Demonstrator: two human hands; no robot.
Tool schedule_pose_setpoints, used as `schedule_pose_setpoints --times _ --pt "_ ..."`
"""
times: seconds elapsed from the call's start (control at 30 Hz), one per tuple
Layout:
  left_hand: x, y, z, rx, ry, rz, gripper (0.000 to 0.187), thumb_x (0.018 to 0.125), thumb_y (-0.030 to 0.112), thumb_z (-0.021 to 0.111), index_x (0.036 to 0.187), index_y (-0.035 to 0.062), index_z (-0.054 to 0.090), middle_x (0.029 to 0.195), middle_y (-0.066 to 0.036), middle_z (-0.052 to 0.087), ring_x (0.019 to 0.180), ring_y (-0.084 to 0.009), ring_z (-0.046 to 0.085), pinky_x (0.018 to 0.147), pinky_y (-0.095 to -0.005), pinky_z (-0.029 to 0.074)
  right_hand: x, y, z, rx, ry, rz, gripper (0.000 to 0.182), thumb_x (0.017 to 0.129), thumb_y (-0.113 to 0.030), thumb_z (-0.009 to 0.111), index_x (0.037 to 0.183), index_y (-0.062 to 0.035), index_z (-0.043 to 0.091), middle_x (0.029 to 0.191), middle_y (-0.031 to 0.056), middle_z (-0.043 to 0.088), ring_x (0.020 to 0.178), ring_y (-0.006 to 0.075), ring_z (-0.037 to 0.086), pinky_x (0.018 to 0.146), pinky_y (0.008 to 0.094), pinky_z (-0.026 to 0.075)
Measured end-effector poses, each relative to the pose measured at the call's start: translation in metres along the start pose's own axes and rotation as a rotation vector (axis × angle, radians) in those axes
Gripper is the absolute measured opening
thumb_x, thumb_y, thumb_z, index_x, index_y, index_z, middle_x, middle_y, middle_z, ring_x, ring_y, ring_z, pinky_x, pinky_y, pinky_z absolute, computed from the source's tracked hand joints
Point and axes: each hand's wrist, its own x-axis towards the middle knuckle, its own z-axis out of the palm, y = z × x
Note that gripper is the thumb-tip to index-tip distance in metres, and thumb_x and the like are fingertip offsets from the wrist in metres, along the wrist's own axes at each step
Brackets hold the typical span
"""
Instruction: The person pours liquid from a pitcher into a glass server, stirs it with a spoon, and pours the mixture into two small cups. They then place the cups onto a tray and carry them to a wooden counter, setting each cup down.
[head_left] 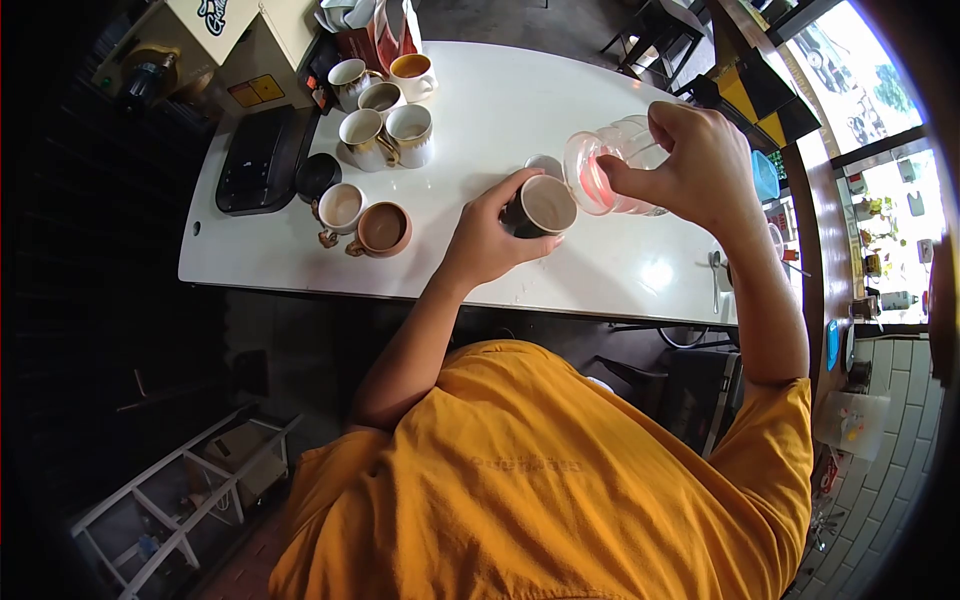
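My left hand [492,233] is wrapped round a dark-sided cup [549,206] with a pale inside, its mouth turned up towards me. Over its right side, my right hand [697,165] grips a clear, ridged glass [590,172] lying nearly on its side. The glass's mouth faces left, close to the cup's rim, and pink shows inside it. My right thumb reaches to the glass's mouth. Partly hidden behind the dark cup is another pale cup [543,164].
Several mugs [410,136] stand together at the back left of the white table [490,110]. Nearer are a white mug [342,208] and a brown mug [384,230], beside a black flat device [262,160]. A spoon [715,282] lies at the right edge.
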Motion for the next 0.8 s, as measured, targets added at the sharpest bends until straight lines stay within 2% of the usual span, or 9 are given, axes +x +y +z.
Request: schedule_pose_setpoints --times 0.07,0.3,0.37,0.4,0.47,0.8 --pt "0.0 0.0 0.001 0.015 0.004 0.015 0.068 0.068 0.014 0.083 0.128 0.0044 0.051 0.111 -0.005 0.062 0.099 -0.0118 0.058 0.086 -0.028 0.047 0.001 -0.002 -0.004 -0.067 -0.083 0.056 0.052 0.056 -0.055 0.07 0.057 -0.0044 0.057 0.05 0.0056 0.052 0.045 0.0178 0.053 0.048 0.0284 0.041" --pt "0.001 -0.002 0.006 0.002 -0.008 0.016 0.069 0.068 0.015 0.083 0.128 0.0044 0.051 0.111 -0.006 0.062 0.099 -0.0123 0.058 0.087 -0.028 0.047 -0.001 -0.001 -0.004 -0.086 -0.091 0.068 0.052 0.056 -0.055 0.07 0.057 -0.0041 0.057 0.051 0.0063 0.052 0.046 0.0189 0.053 0.049 0.029 0.042" --pt "0.001 -0.002 0.008 -0.026 0.018 0.003 0.068 0.065 0.019 0.082 0.124 0.0042 0.054 0.11 -0.01 0.065 0.101 -0.0187 0.061 0.091 -0.031 0.046 -0.002 -0.001 -0.003 -0.099 -0.1 0.083 0.052 0.056 -0.054 0.07 0.057 -0.0037 0.057 0.052 0.0067 0.053 0.048 0.0195 0.054 0.05 0.0297 0.043" --pt "0.002 -0.003 0.009 -0.028 0.016 0.005 0.068 0.065 0.019 0.082 0.124 0.0042 0.054 0.11 -0.01 0.065 0.101 -0.0187 0.061 0.091 -0.031 0.046 -0.003 0.0 -0.003 -0.102 -0.1 0.084 0.052 0.056 -0.054 0.07 0.057 -0.0037 0.057 0.052 0.0067 0.053 0.048 0.0195 0.054 0.05 0.0297 0.043" --pt "0.002 -0.006 0.01 0.004 -0.018 0.013 0.069 0.068 0.015 0.083 0.128 0.0046 0.051 0.113 -0.005 0.062 0.1 -0.0123 0.058 0.086 -0.0282 0.047 -0.004 0.001 -0.004 -0.105 -0.091 0.082 0.052 0.056 -0.054 0.071 0.057 -0.0033 0.057 0.053 0.007 0.054 0.048 0.0204 0.055 0.05 0.0307 0.043" --pt "0.002 -0.004 0.016 -0.004 -0.005 0.003 0.067 0.066 0.015 0.083 0.126 0.0081 0.053 0.11 -0.003 0.063 0.097 -0.0118 0.057 0.083 -0.0277 0.047 -0.007 0.003 -0.006 -0.102 -0.1 0.082 0.052 0.055 -0.053 0.07 0.056 -0.0029 0.056 0.052 0.0075 0.053 0.048 0.0216 0.055 0.049 0.0317 0.043"
